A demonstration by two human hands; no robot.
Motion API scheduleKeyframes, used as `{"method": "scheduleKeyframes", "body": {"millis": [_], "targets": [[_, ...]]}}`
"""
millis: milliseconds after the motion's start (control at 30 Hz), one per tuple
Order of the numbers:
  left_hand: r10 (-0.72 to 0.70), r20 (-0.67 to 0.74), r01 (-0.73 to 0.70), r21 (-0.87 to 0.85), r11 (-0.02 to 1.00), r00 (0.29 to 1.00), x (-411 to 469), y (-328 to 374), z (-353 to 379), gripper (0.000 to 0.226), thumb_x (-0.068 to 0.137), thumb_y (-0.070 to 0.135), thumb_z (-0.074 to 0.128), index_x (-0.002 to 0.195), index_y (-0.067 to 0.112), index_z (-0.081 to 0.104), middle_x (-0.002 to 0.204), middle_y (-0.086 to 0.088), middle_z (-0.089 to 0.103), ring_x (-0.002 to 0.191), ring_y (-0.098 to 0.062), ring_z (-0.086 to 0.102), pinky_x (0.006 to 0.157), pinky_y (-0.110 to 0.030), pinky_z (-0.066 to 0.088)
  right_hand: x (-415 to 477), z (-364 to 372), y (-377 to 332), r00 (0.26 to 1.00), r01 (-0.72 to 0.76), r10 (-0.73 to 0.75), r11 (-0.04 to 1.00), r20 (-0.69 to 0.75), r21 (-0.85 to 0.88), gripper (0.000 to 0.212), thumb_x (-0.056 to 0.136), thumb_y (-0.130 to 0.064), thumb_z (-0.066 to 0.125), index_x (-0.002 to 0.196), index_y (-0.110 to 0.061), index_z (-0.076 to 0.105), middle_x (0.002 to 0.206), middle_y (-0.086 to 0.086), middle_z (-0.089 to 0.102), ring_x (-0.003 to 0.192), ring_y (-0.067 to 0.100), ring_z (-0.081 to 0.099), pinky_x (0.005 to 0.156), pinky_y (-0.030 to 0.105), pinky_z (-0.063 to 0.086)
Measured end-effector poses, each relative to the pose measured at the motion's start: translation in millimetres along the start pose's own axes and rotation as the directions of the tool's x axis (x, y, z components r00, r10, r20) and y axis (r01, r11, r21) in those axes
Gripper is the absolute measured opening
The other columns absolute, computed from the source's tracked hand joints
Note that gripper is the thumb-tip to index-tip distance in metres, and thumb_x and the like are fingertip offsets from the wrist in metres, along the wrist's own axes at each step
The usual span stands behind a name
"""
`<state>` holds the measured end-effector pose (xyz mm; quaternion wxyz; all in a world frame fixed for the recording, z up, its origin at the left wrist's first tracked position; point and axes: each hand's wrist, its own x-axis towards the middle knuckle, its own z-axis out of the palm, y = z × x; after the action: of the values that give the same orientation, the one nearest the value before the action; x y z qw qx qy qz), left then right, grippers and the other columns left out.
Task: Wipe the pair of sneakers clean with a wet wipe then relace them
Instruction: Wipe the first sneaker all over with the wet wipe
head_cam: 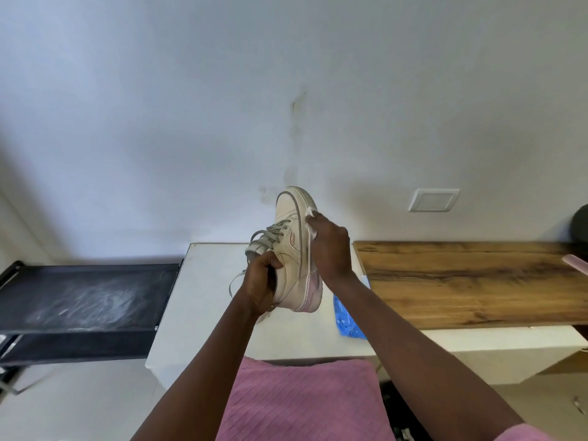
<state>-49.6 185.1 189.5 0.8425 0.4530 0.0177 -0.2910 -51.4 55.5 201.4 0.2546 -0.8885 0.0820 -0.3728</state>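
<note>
Curled fingers of the left hand (262, 283) are closed round the heel end of a sneaker (291, 249), so this grip is shut tight on the shoe. In the head view the sneaker is held in the air with its toe pointing up, above the far edge of the white table (203, 300) and touching nothing but the two hands. A wet wipe (311, 213) is pinched in the right hand (331, 246) and pressed against the side of the sole, towards the toe. That grip is closed on the wipe, and only a small white corner of the wipe shows past the fingers.

The work is judged to be at the wiping stage, on the first shoe to be seen. Grey marks can be made out along the rim of the sole, so cleaning is not finished. The laces (270, 232) are threaded through the eyelets, with one loose end hanging beside the left wrist; relacing has not been started. No second sneaker can be seen. A blue pack (346, 316) lies on the table near its right edge, beside a wooden board (461, 281), and is partly hidden by the right forearm.
</note>
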Motion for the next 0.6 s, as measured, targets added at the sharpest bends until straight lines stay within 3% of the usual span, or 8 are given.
{"method": "scheduleKeyframes", "body": {"millis": [200, 300, 400, 500, 600], "targets": [[-0.010, -0.014, 0.009, -0.081, 0.997, 1.000, 4, 3, -3, 0.039, 0.080, 0.000, 0.028, 0.100, 0.004, 0.061, 0.083, -0.011, 0.069, 0.083, -0.029, 0.060, 0.077, -0.037, 0.048, -46, 13, 7, 0.996, 0.088, -0.088, 0.996, -0.024, -0.014, 0.048, 0.056, 0.023, 0.072, 0.096, -0.002, 0.073, 0.104, 0.013, 0.070, 0.087, 0.027, 0.070, 0.070, 0.034, 0.056], [-0.012, -0.015, 0.011, -0.092, 0.996, 1.000, 4, 4, -3, 0.041, 0.080, 0.000, 0.027, 0.104, 0.004, 0.060, 0.092, -0.012, 0.067, 0.087, -0.030, 0.060, 0.080, -0.038, 0.048, -51, 14, 7, 0.994, 0.106, -0.107, 0.994, -0.021, -0.039, 0.052, 0.052, 0.025, 0.072, 0.097, 0.000, 0.072, 0.105, 0.014, 0.069, 0.079, 0.029, 0.071, 0.062, 0.036, 0.057], [0.002, -0.004, -0.002, -0.072, 0.997, 1.000, 2, 5, -2, 0.044, 0.079, 0.000, 0.027, 0.109, 0.004, 0.059, 0.096, -0.013, 0.065, 0.088, -0.031, 0.060, 0.082, -0.040, 0.049, -40, 12, 4, 0.985, 0.161, -0.166, 0.980, -0.035, -0.121, 0.041, 0.062, 0.021, 0.066, 0.098, 0.000, 0.071, 0.106, 0.015, 0.069, 0.084, 0.029, 0.071, 0.057, 0.036, 0.058], [0.010, -0.006, -0.010, -0.048, 0.999, 1.000, 2, 8, 0, 0.043, 0.078, 0.001, 0.028, 0.110, 0.003, 0.058, 0.098, -0.014, 0.063, 0.086, -0.032, 0.059, 0.081, -0.040, 0.048, -19, 5, -2, 0.979, 0.192, -0.201, 0.968, -0.044, -0.160, 0.035, 0.081, 0.001, 0.041, 0.098, -0.001, 0.071, 0.105, 0.015, 0.069, 0.086, 0.030, 0.070, 0.058, 0.036, 0.058], [0.006, -0.014, -0.007, -0.043, 0.999, 1.000, 1, 9, -1, 0.038, 0.080, 0.000, 0.028, 0.102, 0.004, 0.059, 0.089, -0.012, 0.064, 0.081, -0.030, 0.059, 0.076, -0.037, 0.049, 0, 3, -4, 0.978, 0.203, -0.206, 0.972, -0.013, -0.116, 0.035, 0.079, 0.005, 0.044, 0.103, -0.001, 0.069, 0.111, 0.015, 0.067, 0.084, 0.033, 0.070, 0.065, 0.042, 0.058]]}}
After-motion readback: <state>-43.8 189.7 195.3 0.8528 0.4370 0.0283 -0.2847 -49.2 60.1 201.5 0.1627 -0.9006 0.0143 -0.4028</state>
